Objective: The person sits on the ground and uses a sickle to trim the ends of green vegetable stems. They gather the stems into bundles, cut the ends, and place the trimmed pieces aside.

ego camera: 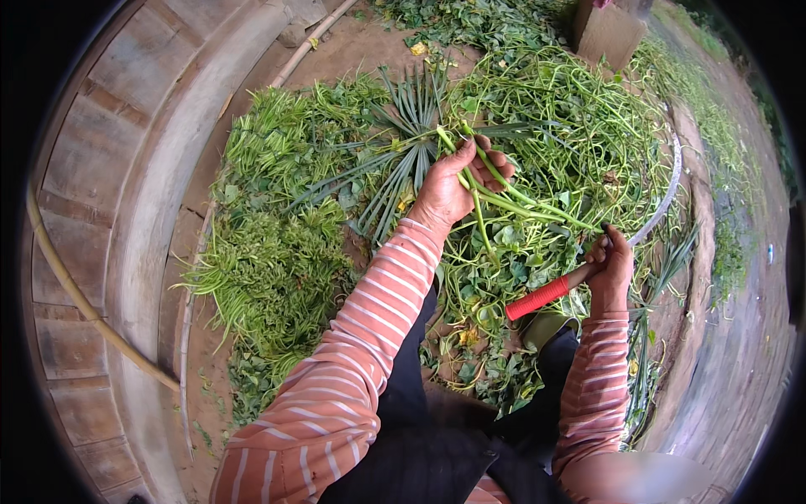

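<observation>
My left hand (pixel 454 179) grips a few thick green vine stems (pixel 522 206), whose upper ends stick out past the thumb. The stems slant down to the right towards my other hand. In my right hand (pixel 612 261) is a sickle with a red-wrapped handle (pixel 537 298); its curved blade (pixel 662 205) points up and away to the right. The right thumb and a finger are at the lower stem tip, and whether they pinch it I cannot tell. Below both hands lies a loose heap of leafy vines (pixel 535 94).
Bundled cut greens (pixel 277 277) are piled at the left. Fan-shaped palm leaves (pixel 412 148) lie between the piles. Bamboo poles (pixel 312 44) rest near a concrete ledge (pixel 141 208). A squared post (pixel 607 34) stands at the back right. My green shoe (pixel 546 329) is among the vines.
</observation>
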A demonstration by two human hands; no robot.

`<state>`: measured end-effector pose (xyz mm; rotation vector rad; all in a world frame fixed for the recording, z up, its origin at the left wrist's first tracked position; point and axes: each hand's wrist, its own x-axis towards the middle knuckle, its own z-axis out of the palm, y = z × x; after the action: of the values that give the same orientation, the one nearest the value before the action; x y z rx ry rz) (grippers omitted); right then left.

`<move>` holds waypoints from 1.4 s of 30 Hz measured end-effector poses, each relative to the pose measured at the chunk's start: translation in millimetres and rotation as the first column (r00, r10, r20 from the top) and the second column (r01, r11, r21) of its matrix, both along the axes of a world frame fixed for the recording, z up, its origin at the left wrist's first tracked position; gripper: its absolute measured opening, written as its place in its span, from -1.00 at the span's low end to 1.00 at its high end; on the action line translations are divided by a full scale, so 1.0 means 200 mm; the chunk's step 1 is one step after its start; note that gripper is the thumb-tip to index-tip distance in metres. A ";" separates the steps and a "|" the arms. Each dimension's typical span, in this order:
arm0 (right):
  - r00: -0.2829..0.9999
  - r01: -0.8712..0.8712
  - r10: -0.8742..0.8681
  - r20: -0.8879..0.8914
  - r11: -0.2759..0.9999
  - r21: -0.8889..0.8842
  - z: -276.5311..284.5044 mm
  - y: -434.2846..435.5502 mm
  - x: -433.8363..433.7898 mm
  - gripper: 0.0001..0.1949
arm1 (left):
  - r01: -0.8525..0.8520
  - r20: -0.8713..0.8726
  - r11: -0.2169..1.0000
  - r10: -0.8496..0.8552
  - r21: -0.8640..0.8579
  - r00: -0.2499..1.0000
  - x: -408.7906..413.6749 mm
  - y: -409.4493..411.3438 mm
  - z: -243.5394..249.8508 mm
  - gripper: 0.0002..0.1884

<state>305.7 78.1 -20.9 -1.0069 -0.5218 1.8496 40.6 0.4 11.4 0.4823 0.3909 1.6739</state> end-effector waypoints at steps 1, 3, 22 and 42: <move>1.000 -0.011 0.011 0.002 1.000 0.001 0.01 -0.01 -0.02 -0.87 | -0.020 0.023 1.000 0.020 -0.003 1.000 -0.02 0.01 -0.02 -0.77; 1.000 -0.007 0.007 0.014 1.000 -0.003 0.03 -0.04 -0.06 -0.86 | -0.064 0.020 0.998 0.064 -0.011 0.998 -0.06 0.02 -0.05 -0.78; 0.878 -0.392 0.324 0.351 0.909 0.142 0.00 -0.23 -0.14 -0.76 | -0.435 0.421 0.900 0.407 -0.032 0.811 -0.24 0.07 -0.10 -0.69; 0.930 -0.336 0.342 -0.133 0.939 0.067 0.18 -0.26 -0.38 -0.49 | -0.004 0.489 0.995 0.054 -0.103 0.871 0.03 0.08 -0.09 -0.83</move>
<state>230.0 25.3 14.4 -0.7822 -0.6799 2.1879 46.8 16.0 -7.1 -0.0360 0.1013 1.7263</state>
